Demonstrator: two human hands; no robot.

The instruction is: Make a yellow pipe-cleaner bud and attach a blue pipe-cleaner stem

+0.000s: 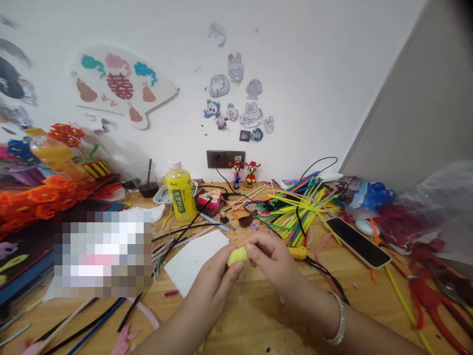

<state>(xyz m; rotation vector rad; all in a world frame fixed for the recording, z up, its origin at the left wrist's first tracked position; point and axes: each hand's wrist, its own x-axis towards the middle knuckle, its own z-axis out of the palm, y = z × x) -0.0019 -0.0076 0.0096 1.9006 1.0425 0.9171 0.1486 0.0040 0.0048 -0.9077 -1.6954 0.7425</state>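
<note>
Between my two hands, over the near middle of the wooden table (251,325), is a small pale-yellow fuzzy coil (238,255), which looks like wound pipe cleaner. My left hand (214,271) grips it from the left, thumb along its lower side. From the right, the thumb and fingers of my right hand (271,256) pinch its other end; the fingertips behind it are partly hidden. A white sheet of paper (195,259) lies flat just beyond my left hand. Close behind my right hand shows a yellow tool handle (297,253).
Loose colourful pipe cleaners (295,207) spread behind my hands. A yellow drink bottle (181,192) and a cup of dark liquid (148,185) stand at the back left. Rightward lie a phone (358,241), red-handled scissors (432,296) and plastic bags (402,207). Two small figurines (252,173) stand by the wall.
</note>
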